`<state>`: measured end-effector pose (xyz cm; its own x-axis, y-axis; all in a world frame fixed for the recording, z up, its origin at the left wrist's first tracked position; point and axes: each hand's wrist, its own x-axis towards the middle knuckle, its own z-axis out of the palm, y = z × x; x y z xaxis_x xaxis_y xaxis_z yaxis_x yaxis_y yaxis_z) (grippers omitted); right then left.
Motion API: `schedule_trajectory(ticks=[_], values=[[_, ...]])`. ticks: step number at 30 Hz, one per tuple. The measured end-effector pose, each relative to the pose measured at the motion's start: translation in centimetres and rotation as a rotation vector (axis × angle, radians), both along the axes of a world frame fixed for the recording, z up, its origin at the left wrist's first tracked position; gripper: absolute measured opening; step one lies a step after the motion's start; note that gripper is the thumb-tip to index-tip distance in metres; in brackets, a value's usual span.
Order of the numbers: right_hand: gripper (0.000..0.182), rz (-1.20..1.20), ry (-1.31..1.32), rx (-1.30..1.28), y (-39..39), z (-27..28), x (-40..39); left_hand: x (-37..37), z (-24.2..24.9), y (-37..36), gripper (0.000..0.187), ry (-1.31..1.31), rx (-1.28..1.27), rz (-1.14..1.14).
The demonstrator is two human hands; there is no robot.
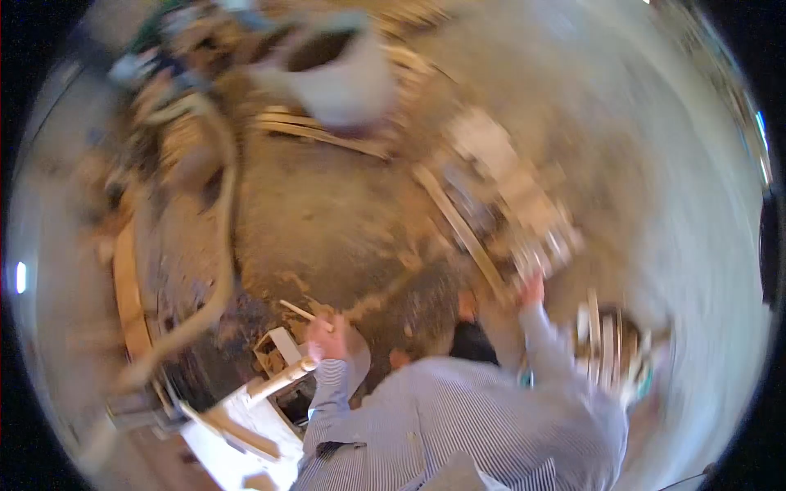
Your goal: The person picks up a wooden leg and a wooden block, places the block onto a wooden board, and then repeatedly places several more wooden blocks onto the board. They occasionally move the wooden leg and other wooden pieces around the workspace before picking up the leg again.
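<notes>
My left hand (329, 337) is closed around a thin wooden stick (295, 309), which points up and to the left. Just below that wrist lies a pale rounded wooden piece (282, 382) over a bright white surface (221, 458). My right hand (532, 289) reaches out to the right, beside some shiny, clear-looking items (544, 252) that are too blurred to name. Motion smears its fingers, so whether they grip anything does not show. A long wooden strip (463, 229) runs along the floor to the left of that hand.
A large pale container (352, 82) stands at the upper middle, with wooden strips (319, 133) below it. At the left, a thick hose (225, 237) curves down. More wood pieces (606, 335) lie at the right. Debris covers the brown floor (327, 204).
</notes>
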<state>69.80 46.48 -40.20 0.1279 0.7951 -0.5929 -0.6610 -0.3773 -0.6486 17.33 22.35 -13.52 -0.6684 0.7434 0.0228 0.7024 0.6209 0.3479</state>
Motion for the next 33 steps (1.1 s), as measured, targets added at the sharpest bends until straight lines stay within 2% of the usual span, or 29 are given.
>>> schedule_trajectory(ticks=[1, 2, 3, 4, 5, 7, 8, 10, 12, 13, 15, 17, 18, 21, 22, 23, 26, 28, 33], values=[[0.055, -0.115, 0.046, 0.049, 0.8, -4.8, 4.1, -1.1, -2.0, -0.3, 0.058, 0.018, -0.016, -0.046], [0.056, -0.222, 0.077, 0.098, 1.1, -9.6, 8.2, -1.2, -2.1, 0.5, 0.058, -0.007, -0.108, -0.013], [0.054, -0.220, -0.098, 0.085, 2.4, -8.3, 10.2, -0.4, -1.6, 1.2, 0.059, -0.015, -0.195, 0.040], [0.053, -0.215, -0.280, 0.055, 3.5, -6.6, 12.0, 0.8, -1.4, 1.6, 0.059, -0.027, -0.265, -0.031], [0.053, -0.213, -0.458, 0.009, 4.5, -4.6, 13.8, 1.6, -0.8, 1.9, 0.060, 0.029, -0.271, -0.009], [0.057, -0.174, -0.462, -0.320, 7.3, 3.0, 13.0, 1.8, -0.4, 2.3, 0.061, 0.101, -0.288, 0.010], [0.075, -0.122, -0.593, -0.317, 7.8, 2.0, 13.7, 1.7, -0.8, 2.1, 0.063, 0.072, -0.253, 0.016], [0.089, 0.058, -0.982, -0.224, 8.4, -6.3, 15.9, 1.1, -0.7, 1.5, 0.065, 0.051, -0.250, 0.009], [0.082, -0.023, -0.570, -0.344, 10.3, -3.2, 15.5, 0.7, -0.3, 0.9, 0.072, 0.021, -0.302, 0.202], [0.083, 0.007, -0.562, -0.240, 10.6, -6.1, 16.0, 0.5, -0.4, 0.3, 0.072, 0.025, -0.322, 0.197], [0.086, 0.046, -0.501, -0.289, 11.6, -8.8, 16.2, -0.5, -0.3, -0.6, 0.081, 0.079, -0.581, 0.398], [0.097, 0.081, -0.412, -0.428, 12.9, -9.2, 15.5, -1.0, -0.8, -0.2, 0.085, 0.112, -0.619, 0.353], [0.097, 0.096, -0.406, -0.441, 13.2, -9.4, 15.4, -0.9, -0.9, -0.3, 0.089, 0.135, -0.640, 0.307], [0.107, 0.077, -0.336, -0.448, 14.9, -10.8, 15.4, 0.2, -0.8, 1.0, 0.092, 0.118, -0.644, 0.406], [0.107, 0.081, -0.331, -0.459, 15.0, -13.1, 15.7, 0.3, -0.9, 1.1, 0.092, 0.125, -0.655, 0.409], [0.108, 0.098, -0.409, -0.366, 15.3, -15.3, 15.9, 0.2, -1.1, 1.2, 0.095, 0.169, -0.700, 0.426], [0.103, 0.067, -0.395, -0.354, 17.5, -14.0, 15.3, -0.6, -1.1, 1.0, 0.099, 0.211, -0.771, 0.428], [0.091, -0.092, -0.331, -0.380, 18.9, -15.0, 14.6, -0.2, -1.5, 1.6, 0.101, 0.205, -0.789, 0.424], [0.079, -0.079, -0.269, -0.347, 21.2, -16.5, 14.5, -0.1, -1.4, 1.8, 0.096, 0.231, -0.846, 0.414]])
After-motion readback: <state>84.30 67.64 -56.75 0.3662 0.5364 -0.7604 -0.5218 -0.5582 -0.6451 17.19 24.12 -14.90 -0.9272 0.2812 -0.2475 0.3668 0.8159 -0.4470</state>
